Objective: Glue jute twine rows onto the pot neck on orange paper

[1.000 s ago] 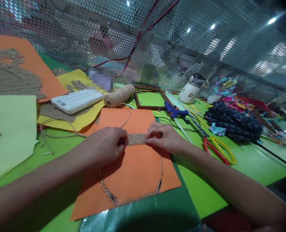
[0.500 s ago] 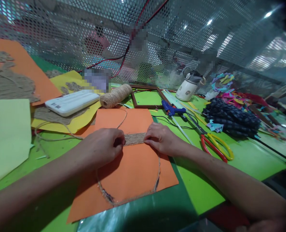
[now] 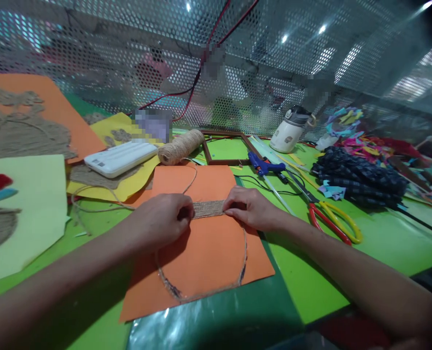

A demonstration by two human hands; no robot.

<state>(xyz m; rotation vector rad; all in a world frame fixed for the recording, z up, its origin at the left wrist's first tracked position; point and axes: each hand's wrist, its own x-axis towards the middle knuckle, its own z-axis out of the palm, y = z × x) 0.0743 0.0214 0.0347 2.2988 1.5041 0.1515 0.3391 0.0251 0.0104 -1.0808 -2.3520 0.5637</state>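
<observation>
An orange paper sheet (image 3: 208, 253) lies on the green table in front of me, with a twine outline glued in a rounded shape across its lower half. Across its middle runs a band of jute twine rows (image 3: 207, 209). My left hand (image 3: 163, 221) is closed, pinching the band's left end. My right hand (image 3: 250, 208) presses fingertips down on the band's right end. A loose twine strand leads from the band up to the jute spool (image 3: 181, 146) behind the sheet.
Red-and-yellow scissors (image 3: 334, 223) and a blue glue gun (image 3: 265, 167) lie right of the sheet. A wooden frame (image 3: 227, 148), white bottle (image 3: 290, 131), dark checked cloth (image 3: 361, 180), white box (image 3: 121, 158) and other paper sheets surround it. Perforated metal screen (image 3: 237, 63) closes the back.
Both hands stay on the twine band with barely any shift. The view moved slightly, with the scene drifting left and then back to the right.
</observation>
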